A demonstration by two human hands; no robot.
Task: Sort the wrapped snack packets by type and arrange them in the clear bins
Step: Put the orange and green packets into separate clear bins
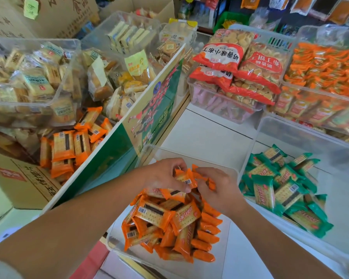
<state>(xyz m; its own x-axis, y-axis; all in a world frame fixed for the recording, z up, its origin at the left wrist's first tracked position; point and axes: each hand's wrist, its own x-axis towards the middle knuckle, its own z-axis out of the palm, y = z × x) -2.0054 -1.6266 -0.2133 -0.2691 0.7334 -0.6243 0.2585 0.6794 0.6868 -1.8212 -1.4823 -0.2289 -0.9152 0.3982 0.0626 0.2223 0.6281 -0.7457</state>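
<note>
Both hands hover over the near clear bin (117,245). The left hand (163,174) has its grip closed, thumb and curled fingers pinching an orange packet (186,179) above the orange heap (169,218) that fills the bin. The right hand (218,190) also has its grip closed, on orange wrappers (199,175) just beside that packet. Its fingers hide most of them, so their number cannot be told.

The bin's near edge and both forearms are cut off by the frame. The heap's packets show a barcode, a dark stripe and red characters too blurred to read.

To the right, a second clear bin (290,127) holds green packets (282,190) of the same cracker shape, their print equally unclear. Farther back on the white surface (206,133), red bags (226,51) of small round biscuits lie upside down to the viewer. Their white panel reads 奶香味小布丁.

At left, behind a green printed board (149,109), more orange packets (69,146) lie loose, partly hidden under a bin of pale wrapped biscuits (34,81). A cardboard box (24,178) below them bears large characters that are cropped and cannot be read.
</note>
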